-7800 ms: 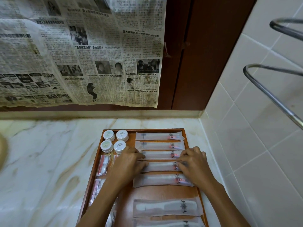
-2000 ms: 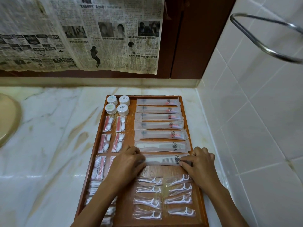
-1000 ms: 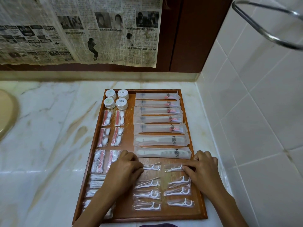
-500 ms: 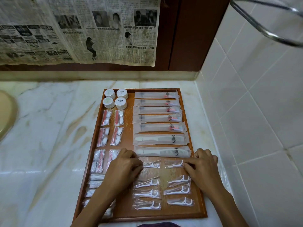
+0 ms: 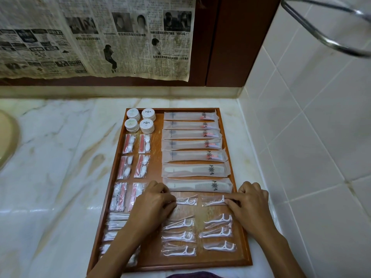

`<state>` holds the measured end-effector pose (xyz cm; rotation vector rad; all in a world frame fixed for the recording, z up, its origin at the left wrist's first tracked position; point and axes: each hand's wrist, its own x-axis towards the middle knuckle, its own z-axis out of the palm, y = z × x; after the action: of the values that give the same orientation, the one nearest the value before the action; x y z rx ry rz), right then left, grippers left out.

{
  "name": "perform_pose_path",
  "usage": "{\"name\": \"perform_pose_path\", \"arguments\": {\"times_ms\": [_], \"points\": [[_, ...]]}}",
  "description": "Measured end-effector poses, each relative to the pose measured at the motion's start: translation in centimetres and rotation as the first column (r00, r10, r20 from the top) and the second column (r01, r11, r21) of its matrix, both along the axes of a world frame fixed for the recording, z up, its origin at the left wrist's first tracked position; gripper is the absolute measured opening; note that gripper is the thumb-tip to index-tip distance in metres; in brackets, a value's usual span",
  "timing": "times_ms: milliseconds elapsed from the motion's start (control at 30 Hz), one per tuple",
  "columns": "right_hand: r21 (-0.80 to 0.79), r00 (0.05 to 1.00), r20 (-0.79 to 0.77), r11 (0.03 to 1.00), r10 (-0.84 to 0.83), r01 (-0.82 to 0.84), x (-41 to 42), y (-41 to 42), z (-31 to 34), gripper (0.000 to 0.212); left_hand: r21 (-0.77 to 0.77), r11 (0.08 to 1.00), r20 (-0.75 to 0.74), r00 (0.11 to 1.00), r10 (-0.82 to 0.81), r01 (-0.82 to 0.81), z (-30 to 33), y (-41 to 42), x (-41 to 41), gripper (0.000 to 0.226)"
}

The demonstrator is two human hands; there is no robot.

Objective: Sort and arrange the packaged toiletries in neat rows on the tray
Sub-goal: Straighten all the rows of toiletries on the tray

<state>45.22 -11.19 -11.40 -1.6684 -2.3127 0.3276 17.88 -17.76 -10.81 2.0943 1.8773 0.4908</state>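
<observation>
Marble table (image 5: 60, 157) in tiled corner | wooden tray (image 5: 244, 255) held sorted toiletries in rows | left hand (image 5: 154, 205) and right hand (image 5: 251, 203), apart, each pinched a floss-pick packet (image 5: 186, 200) (image 5: 213, 201) under the comb packets (image 5: 197, 185), likely to level that row.

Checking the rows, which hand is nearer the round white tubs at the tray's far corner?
Left. The left hand lies below the round white tubs, same side; the right hand sits across the tray.
</observation>
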Motion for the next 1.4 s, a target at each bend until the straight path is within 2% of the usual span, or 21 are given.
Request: {"name": "perform_pose_path", "arguments": {"times_ms": [433,1033,1233,1400], "points": [[-0.041,0.996,-0.034,0.996,-0.079,0.078,0.1,-0.2,-0.3,0.008,-0.007,1.000,0.024,0.999,0.027,-0.027,-0.2,-0.2,-0.1,0.010],[-0.024,0.996,-0.069,0.998,-0.052,0.051,-0.3,-0.9,-0.2,0.010,-0.002,1.000,0.019,1.000,0.022,-0.022,-0.3,-0.1,0.1,0.011],[-0.071,0.997,-0.072,0.997,0.011,-0.016,0.3,-2.3,0.7,0.012,0.012,1.000,0.027,1.000,-0.015,0.015,0.6,-1.6,-0.2,0.005],[-0.092,0.994,-0.035,0.990,0.106,-0.108,0.0,-3.8,0.7,0.020,-0.037,0.994,0.007,0.994,-0.107,0.108,0.2,-2.8,-0.2,0.014]]}}
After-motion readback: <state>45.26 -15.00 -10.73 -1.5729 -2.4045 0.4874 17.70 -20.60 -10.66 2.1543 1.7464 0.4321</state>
